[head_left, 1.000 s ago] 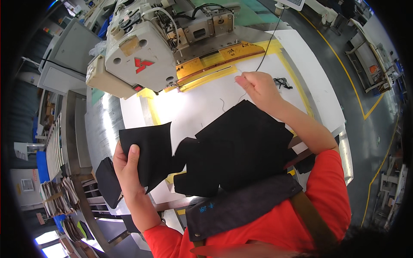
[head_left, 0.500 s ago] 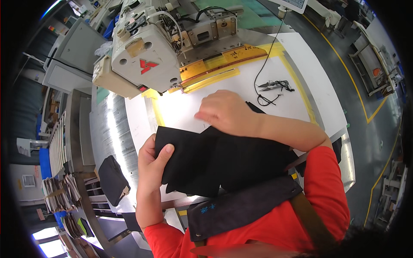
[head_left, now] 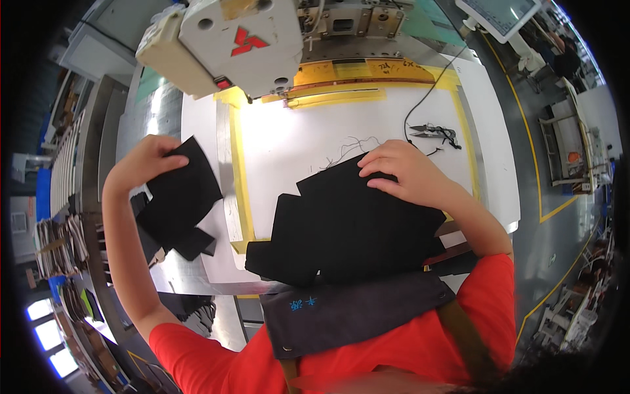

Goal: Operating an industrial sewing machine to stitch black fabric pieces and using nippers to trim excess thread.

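Observation:
My left hand point(head_left: 154, 164) pinches a cut black fabric piece point(head_left: 180, 188) above the left side of the steel table, over more dark pieces point(head_left: 139, 203). My right hand point(head_left: 384, 172) rests on a large black piece point(head_left: 354, 230), fingers bent and apart, near its upper edge. This piece lies on a white board point(head_left: 308, 125) edged with yellow tape. Loose threads point(head_left: 354, 144) lie above it. Gray thread snips point(head_left: 430, 131) with a black cord sit at the board's right. A white industrial sewing machine point(head_left: 230, 46) stands beyond the board.
A screen on a stand point(head_left: 499, 13) is at top right. A steel rack with stacked pieces point(head_left: 59, 246) is at left. A dark apron point(head_left: 354, 312) borders the table's near edge. A person point(head_left: 564, 56) is far right, beyond yellow floor lines, near a cart point(head_left: 567, 151).
My left hand has moved left with a fabric piece, away from the large piece. My right hand has lowered onto the large piece's upper right part. The view has shifted.

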The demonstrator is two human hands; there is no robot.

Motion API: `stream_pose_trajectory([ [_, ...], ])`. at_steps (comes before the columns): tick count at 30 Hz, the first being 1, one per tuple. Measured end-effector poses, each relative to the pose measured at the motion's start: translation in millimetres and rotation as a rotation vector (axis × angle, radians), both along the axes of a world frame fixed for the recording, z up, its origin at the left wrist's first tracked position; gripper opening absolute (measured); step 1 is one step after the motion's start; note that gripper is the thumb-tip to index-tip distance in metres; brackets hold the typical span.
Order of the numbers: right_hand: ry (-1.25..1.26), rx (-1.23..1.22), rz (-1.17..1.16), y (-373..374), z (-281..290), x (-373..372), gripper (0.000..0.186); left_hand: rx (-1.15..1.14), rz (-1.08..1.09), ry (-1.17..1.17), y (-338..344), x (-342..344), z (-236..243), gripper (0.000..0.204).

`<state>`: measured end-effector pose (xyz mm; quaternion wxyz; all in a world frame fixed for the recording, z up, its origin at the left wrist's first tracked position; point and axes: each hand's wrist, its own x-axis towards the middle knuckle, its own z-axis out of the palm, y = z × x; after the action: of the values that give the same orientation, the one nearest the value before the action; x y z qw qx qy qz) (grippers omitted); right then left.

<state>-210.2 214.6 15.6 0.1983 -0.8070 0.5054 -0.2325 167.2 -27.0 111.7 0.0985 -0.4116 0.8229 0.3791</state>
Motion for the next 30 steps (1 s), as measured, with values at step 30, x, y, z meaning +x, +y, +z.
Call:
stream_pose_trajectory([
  [30,0.318,-0.371,-0.273,1.1,-32.8,-37.9,0.041,-0.874,-0.234,0.268,107.0,-70.7,-24.9,0.016],
])
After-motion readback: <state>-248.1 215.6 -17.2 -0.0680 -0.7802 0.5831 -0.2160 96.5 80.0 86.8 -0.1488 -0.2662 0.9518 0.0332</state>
